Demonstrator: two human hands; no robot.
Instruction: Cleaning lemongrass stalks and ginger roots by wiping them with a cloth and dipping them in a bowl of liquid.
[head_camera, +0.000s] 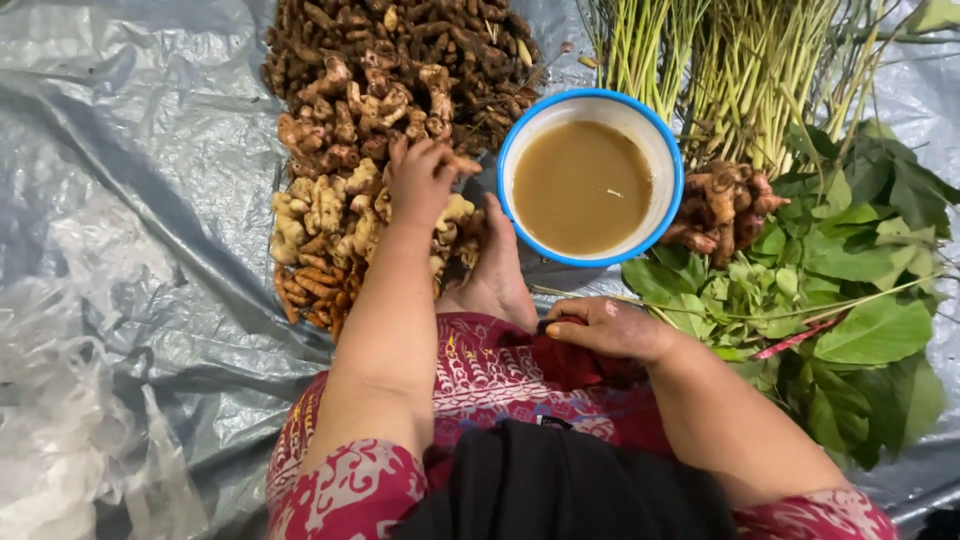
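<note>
My left hand (420, 180) reaches forward onto a heap of brown and pale ginger-like roots (340, 190), fingers curled on one root piece (462, 163). My right hand (605, 325) rests on my lap, fingers closed on a fold of the red patterned cloth (500, 375). A white bowl with a blue rim (520, 135), full of murky brown water, stands just right of my left hand. My bare foot (495, 275) lies between the roots and the bowl.
A larger pile of dark brown roots (400, 50) lies at the back. Green stalks (720, 70) and leafy branches (850, 270) fill the right side, with a root clump (725, 205) beside the bowl. Grey plastic sheeting (120, 250) covers the ground.
</note>
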